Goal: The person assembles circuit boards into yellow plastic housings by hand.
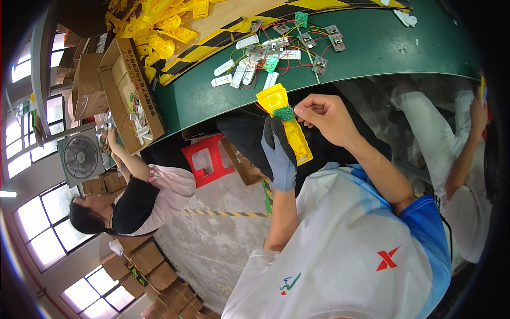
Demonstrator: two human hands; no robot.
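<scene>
Green covers the table [372, 48], which curves across the top of the view with a yellow-and-black striped band running along its far part. Near the table's front edge lies a loose cluster of small circuit boards [289, 45] with red and yellow wires and white plastic strips. Just below that edge, the left hand [279, 154], in a grey glove, is closed around a yellow plastic housing [284, 122], gripping it along its length. A small green circuit board [284, 112] sits on the housing's upper part. The right hand [324, 114], bare, has its fingertips pinched together right beside that board; whether they hold a wire is too small to tell. To the left, a red stool [210, 159] stands on the floor, with an open cardboard box [130, 90] on the table above it and a fan [81, 157] nearby.
</scene>
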